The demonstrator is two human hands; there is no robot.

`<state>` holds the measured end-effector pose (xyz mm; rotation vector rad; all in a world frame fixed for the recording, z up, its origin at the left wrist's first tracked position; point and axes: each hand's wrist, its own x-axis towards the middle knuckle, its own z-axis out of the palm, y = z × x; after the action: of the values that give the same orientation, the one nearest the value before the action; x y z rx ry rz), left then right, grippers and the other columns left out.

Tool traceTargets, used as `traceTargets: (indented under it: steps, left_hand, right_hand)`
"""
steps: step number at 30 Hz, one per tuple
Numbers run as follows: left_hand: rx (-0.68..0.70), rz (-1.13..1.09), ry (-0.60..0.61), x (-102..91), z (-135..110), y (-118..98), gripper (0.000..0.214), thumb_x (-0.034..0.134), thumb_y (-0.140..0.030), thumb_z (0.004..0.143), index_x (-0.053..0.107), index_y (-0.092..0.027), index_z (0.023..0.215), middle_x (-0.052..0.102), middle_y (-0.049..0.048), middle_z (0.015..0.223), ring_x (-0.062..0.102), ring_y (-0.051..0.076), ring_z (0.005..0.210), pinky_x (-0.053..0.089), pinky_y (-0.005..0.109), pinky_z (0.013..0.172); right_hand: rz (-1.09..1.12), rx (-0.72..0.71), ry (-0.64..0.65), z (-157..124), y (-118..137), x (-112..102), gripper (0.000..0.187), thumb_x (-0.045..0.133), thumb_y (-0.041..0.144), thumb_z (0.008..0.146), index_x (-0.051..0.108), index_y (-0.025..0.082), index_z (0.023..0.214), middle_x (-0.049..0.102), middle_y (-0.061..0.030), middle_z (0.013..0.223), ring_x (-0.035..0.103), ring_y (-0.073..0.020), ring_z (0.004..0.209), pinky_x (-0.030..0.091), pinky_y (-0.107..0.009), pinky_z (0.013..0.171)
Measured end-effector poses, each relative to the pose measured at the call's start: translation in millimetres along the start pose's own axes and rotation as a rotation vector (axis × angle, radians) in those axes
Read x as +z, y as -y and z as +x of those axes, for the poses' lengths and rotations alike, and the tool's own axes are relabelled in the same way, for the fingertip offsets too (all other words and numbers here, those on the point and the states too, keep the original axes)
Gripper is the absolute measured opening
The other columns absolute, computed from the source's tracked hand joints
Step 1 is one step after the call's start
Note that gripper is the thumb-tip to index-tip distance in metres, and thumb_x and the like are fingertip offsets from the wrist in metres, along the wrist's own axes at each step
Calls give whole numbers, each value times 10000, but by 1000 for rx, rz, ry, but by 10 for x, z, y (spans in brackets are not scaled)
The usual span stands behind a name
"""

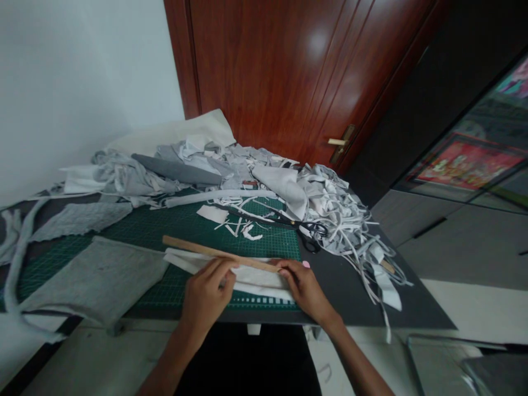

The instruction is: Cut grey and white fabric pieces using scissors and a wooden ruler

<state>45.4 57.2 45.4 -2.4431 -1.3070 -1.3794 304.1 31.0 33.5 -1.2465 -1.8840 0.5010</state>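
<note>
A white fabric strip (251,278) lies on the green cutting mat (181,228) near the table's front edge. A long wooden ruler (193,248) rests slantwise along its upper edge. My left hand (206,294) presses down on the strip and ruler, fingers stretched forward and close together. My right hand (303,286) holds the right end of the ruler and the strip, fingers curled, with a small pink object (306,264) at its fingertips.
Black scissors (307,231) lie on the mat's right edge. A heap of grey and white fabric scraps (330,209) covers the back and right of the table. A grey fabric piece (94,278) lies at the left. A red wooden door (289,71) stands behind.
</note>
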Motion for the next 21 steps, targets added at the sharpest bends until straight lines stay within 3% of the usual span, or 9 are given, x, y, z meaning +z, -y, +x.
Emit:
traceTargets:
  steps: [3, 6, 10, 13, 18, 21]
  left_hand:
    - [-66, 174, -98, -135, 11, 201, 216, 525, -205, 982, 662, -171, 1146, 703, 136, 1132, 650, 284, 1114, 502, 463, 1033]
    - [-48, 223, 44, -246, -36, 433, 300, 524, -328, 1002, 649, -188, 1235, 683, 140, 1225, 613, 324, 1186, 444, 527, 1086]
    - [-26, 245, 187, -364, -124, 626, 271, 515, -406, 1019, 716, -242, 1097, 745, 85, 1087, 660, 290, 1063, 448, 469, 1042]
    - [-11, 281, 207, -429, -156, 605, 251, 510, -371, 1034, 718, -234, 1064, 766, 71, 1051, 674, 277, 1028, 457, 444, 1000]
    - [-2, 368, 39, -400, -244, 371, 219, 527, -200, 1016, 706, -203, 1142, 712, 120, 1204, 624, 296, 1154, 453, 487, 1056]
    - [92, 231, 95, -314, -320, 231, 269, 501, -120, 1010, 691, -217, 1174, 715, 79, 1170, 625, 238, 1150, 474, 406, 1060]
  right_hand:
    - [-3, -28, 3, 18, 19, -10, 180, 510, 257, 1066, 688, 239, 1055, 779, -88, 1186, 718, -225, 1123, 530, -376, 1024]
    - [-7, -44, 2, 15, 23, -20, 171, 511, 240, 1065, 681, 246, 1050, 773, -80, 1222, 708, -224, 1152, 514, -378, 1030]
    - [-80, -36, 4, -19, 19, -10, 191, 485, 230, 1073, 669, 247, 1027, 768, -87, 1256, 713, -238, 1152, 496, -402, 1025]
    - [-161, -14, -24, -72, -13, 24, 210, 459, 204, 1075, 664, 249, 1060, 770, -89, 1262, 723, -248, 1134, 480, -438, 1048]
    - [-215, -8, -87, -167, -105, 65, 273, 471, 147, 1039, 693, 257, 1152, 782, -79, 1241, 735, -266, 1126, 436, -511, 1124]
    - [-212, -43, -48, -188, -128, 45, 407, 446, 80, 1001, 702, 271, 1255, 766, -67, 1281, 717, -255, 1175, 430, -507, 1132]
